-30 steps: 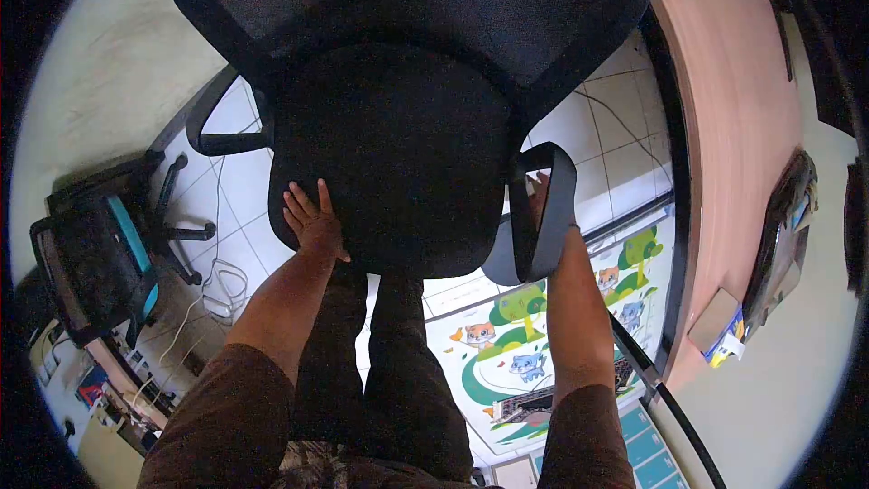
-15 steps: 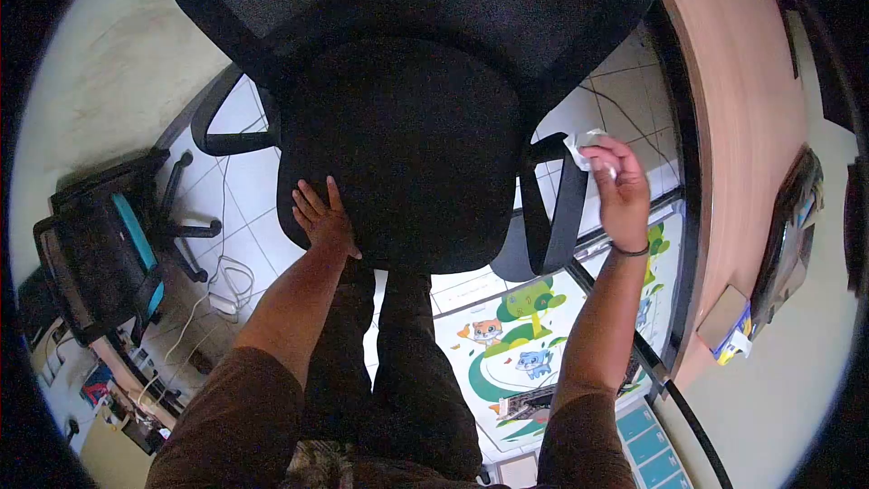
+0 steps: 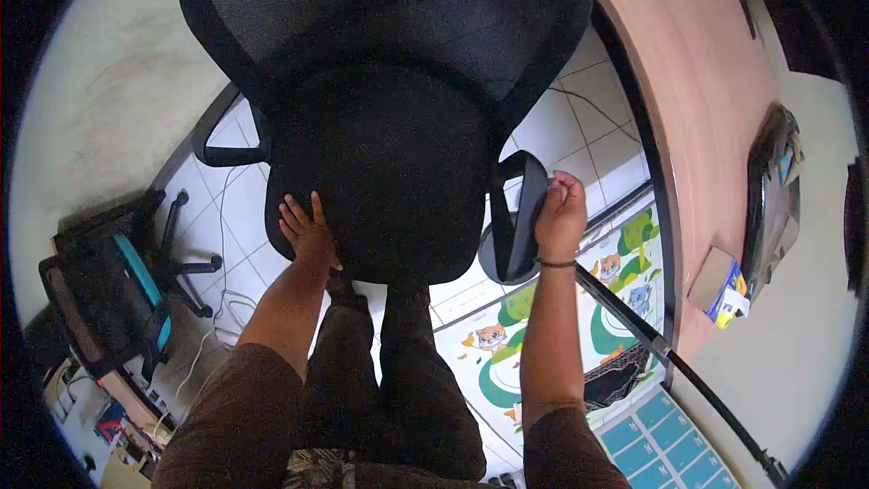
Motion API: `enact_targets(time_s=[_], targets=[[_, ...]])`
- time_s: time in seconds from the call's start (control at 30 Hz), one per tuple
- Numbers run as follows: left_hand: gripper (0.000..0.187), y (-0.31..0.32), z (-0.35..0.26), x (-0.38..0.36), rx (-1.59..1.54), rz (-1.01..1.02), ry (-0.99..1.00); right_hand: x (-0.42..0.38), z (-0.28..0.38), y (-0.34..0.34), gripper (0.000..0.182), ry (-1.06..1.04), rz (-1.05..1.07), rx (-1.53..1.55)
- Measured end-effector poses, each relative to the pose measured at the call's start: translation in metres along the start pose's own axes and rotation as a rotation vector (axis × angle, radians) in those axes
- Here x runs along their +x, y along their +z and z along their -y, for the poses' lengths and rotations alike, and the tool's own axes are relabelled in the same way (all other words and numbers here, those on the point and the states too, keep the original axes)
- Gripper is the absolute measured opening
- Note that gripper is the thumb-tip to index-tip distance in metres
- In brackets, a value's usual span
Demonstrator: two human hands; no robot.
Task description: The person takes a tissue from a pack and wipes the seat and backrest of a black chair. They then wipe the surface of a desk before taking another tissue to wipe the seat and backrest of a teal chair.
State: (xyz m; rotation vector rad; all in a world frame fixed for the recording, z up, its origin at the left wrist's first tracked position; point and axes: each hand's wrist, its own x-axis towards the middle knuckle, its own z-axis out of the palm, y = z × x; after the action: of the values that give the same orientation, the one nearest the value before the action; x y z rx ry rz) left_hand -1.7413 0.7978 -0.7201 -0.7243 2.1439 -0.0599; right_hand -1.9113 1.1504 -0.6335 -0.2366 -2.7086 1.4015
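Note:
A black office chair with a mesh back stands in front of me. My left hand (image 3: 308,234) lies on the front left of its seat (image 3: 389,163), fingers spread and flat. On the right, my right hand (image 3: 561,217) is closed against the outer side of the chair's armrest (image 3: 529,208). The crumpled white tissue it held half a second ago is now hidden behind the fingers and armrest. The other armrest (image 3: 231,156) stands apart from both hands.
A second black chair with a teal strip (image 3: 136,258) lies at the left, near cables (image 3: 237,303) on the tiles. To the right run a wooden desk (image 3: 692,100) and a black pole (image 3: 634,319). A cartoon-printed mat (image 3: 493,367) and a yellow-blue packet (image 3: 729,299) are also there.
My right hand has moved down and left, from above the armrest onto its outer side, and the tissue has gone from sight. My left hand stays on the seat. The view has shifted.

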Motion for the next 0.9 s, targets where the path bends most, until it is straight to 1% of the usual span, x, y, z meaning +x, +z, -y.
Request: enact_targets(time_s=[0.03, 0.07, 0.13, 0.2, 0.23, 0.27, 0.33, 0.37, 0.4, 0.43, 0.47, 0.5, 0.53, 0.57, 0.6, 0.63, 0.7, 0.73, 0.77, 0.8, 0.83, 0.9], targets=[[0.163, 0.002, 0.005, 0.005, 0.0, -0.013, 0.011, -0.01, 0.01, 0.001, 0.012, 0.045, -0.052, -0.111], [0.164, 0.005, 0.012, 0.009, 0.035, -0.047, 0.018, -0.019, 0.01, 0.002, 0.012, 0.041, -0.07, -0.11], [0.164, 0.002, 0.023, 0.019, 0.07, -0.097, 0.04, -0.038, 0.009, 0.006, 0.012, 0.004, -0.112, -0.237], [0.165, -0.005, 0.038, 0.024, 0.159, -0.089, 0.062, -0.058, 0.017, 0.01, 0.014, 0.04, -0.127, -0.193], [0.165, -0.008, 0.046, 0.022, 0.185, -0.142, 0.089, -0.068, 0.017, 0.014, 0.013, -0.002, -0.157, -0.225], [0.165, -0.011, 0.055, 0.025, 0.187, -0.153, 0.1, -0.078, 0.017, 0.018, 0.013, -0.043, -0.184, -0.257], [0.164, -0.014, 0.073, 0.028, 0.221, -0.235, 0.198, -0.098, 0.019, 0.019, 0.012, -0.043, -0.193, -0.259], [0.164, -0.019, 0.082, 0.031, 0.215, -0.25, 0.204, -0.107, 0.025, 0.02, 0.014, -0.127, -0.195, -0.307], [0.16, -0.022, 0.091, 0.032, 0.229, -0.28, 0.261, -0.116, 0.032, 0.021, 0.016, -0.212, -0.194, -0.357], [0.155, -0.024, 0.103, 0.029, 0.242, -0.309, 0.316, -0.126, 0.036, 0.021, 0.016, -0.222, -0.205, -0.357], [0.155, -0.017, 0.117, 0.028, 0.233, -0.322, 0.317, -0.136, 0.037, 0.021, 0.019, -0.313, -0.207, -0.343], [0.143, -0.004, 0.129, 0.03, 0.176, -0.471, 0.352, -0.144, 0.04, 0.023, 0.022, -0.407, -0.212, -0.329], [0.131, 0.013, 0.138, 0.037, 0.117, -0.626, 0.387, -0.155, 0.043, 0.026, 0.022, -0.425, -0.23, -0.328], [0.106, 0.05, 0.146, 0.059, 0.127, -0.91, 0.348, -0.17, 0.043, 0.028, 0.026, -0.383, -0.192, -0.325], [0.1, 0.048, 0.153, 0.04, -0.068, -0.723, 0.375, -0.184, 0.042, 0.03, 0.03, -0.337, -0.154, -0.323], [0.095, 0.045, 0.152, 0.017, -0.256, -0.529, 0.404, -0.196, 0.037, 0.033, 0.032, -0.327, -0.122, -0.397], [0.096, 0.048, 0.152, -0.006, -0.255, -0.44, 0.568, -0.212, 0.036, 0.043, 0.031, -0.322, -0.127, -0.391], [0.096, 0.05, 0.147, -0.011, -0.263, -0.453, 0.574, -0.22, 0.039, 0.047, 0.029, -0.305, -0.127, -0.4], [0.098, 0.057, 0.14, -0.014, -0.261, -0.399, 0.625, -0.226, 0.041, 0.053, 0.027, -0.346, -0.13, -0.373], [0.101, 0.064, 0.134, -0.015, -0.256, -0.344, 0.679, -0.233, 0.041, 0.059, 0.023, -0.368, -0.127, -0.41], [0.101, 0.072, 0.126, -0.015, -0.257, -0.348, 0.688, -0.241, 0.047, 0.06, 0.023, -0.356, -0.125, -0.389], [0.11, 0.078, 0.11, -0.009, -0.263, -0.32, 0.603, -0.253, 0.056, 0.066, 0.022, -0.356, -0.15, -0.341]])
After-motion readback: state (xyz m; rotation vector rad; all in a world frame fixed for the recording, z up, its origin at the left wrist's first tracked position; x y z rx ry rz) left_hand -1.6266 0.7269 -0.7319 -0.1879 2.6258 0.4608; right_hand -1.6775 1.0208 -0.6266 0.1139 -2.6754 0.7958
